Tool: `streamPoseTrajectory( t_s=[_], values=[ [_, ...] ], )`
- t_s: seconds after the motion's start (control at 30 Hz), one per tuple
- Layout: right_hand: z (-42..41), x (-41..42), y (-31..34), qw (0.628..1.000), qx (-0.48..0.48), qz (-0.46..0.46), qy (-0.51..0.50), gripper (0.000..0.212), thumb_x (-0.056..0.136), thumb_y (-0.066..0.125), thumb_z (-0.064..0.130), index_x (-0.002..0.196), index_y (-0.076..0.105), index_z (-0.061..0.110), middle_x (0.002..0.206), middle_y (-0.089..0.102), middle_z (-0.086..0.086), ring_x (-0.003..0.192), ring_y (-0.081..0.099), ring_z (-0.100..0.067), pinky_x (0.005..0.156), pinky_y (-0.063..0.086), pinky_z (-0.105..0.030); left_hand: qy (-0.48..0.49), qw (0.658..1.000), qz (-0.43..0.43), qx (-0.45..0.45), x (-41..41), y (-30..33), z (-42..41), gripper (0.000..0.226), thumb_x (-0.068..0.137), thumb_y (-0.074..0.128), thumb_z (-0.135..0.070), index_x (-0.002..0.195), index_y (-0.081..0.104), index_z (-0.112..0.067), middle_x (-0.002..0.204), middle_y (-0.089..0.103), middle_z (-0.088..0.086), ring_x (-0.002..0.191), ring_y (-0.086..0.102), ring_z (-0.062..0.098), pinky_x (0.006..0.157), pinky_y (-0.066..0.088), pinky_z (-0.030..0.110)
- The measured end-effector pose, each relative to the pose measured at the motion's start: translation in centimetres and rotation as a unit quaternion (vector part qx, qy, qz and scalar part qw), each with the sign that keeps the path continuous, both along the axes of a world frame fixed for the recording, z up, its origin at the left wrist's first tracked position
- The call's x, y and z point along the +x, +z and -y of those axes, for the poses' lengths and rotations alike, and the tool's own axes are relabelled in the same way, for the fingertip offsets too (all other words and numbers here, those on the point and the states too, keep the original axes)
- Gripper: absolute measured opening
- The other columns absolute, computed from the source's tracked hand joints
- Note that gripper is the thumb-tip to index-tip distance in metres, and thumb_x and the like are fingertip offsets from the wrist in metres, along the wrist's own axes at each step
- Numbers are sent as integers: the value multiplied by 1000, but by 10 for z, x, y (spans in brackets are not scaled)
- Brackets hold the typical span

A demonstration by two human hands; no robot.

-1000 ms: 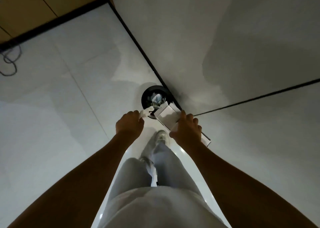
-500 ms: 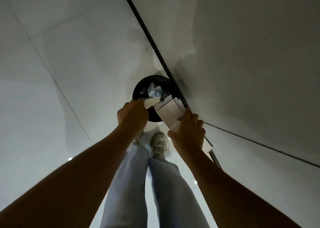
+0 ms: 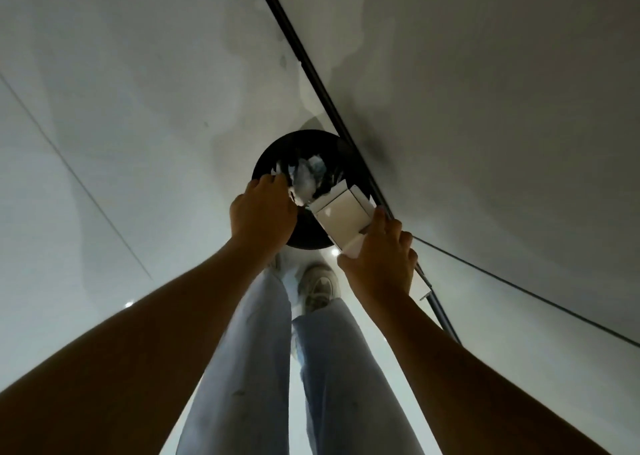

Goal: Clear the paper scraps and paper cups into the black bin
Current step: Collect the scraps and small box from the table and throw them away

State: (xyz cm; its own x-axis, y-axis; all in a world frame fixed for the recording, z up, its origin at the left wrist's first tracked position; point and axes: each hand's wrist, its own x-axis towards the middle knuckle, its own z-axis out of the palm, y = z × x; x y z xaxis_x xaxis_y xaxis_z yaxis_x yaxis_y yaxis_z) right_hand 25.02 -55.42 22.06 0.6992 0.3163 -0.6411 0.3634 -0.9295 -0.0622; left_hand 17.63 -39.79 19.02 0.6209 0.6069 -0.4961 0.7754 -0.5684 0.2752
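Left hand curled over the near rim of the black bin, fingers bent down; any scrap in its grip hidden from view. Right hand gripping the near end of a white tray, tilted with its far end over the bin's mouth. Crumpled paper scraps heaped inside the bin, just beyond the left hand's knuckles and touching the tray's far edge. Below, pale jeans and a sneaker on glossy floor, beside a white wall.
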Motion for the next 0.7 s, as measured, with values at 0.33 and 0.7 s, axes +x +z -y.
streamPoseTrajectory(
  t_s=[0.33, 0.7],
  values=[
    [-96, -7, -67, 996, -29, -14, 82, 98, 78, 70, 51, 150, 17, 9, 147, 33, -16, 131, 35, -34, 100, 37, -47, 38, 999, 9, 35, -53, -5, -50, 27, 96, 47, -26, 118, 59, -16, 110, 64, 2, 100, 59, 22, 72, 41, 31],
    [-124, 3, -142, 991, -58, -2, 117, 90, 82, 64, 54, 147, 23, 7, 148, 31, -17, 137, 27, -37, 108, 28, -50, 62, 996, 52, 30, -43, -53, -69, 25, 95, 48, -24, 115, 61, -17, 111, 64, 0, 103, 58, 21, 72, 36, 27]
  ],
)
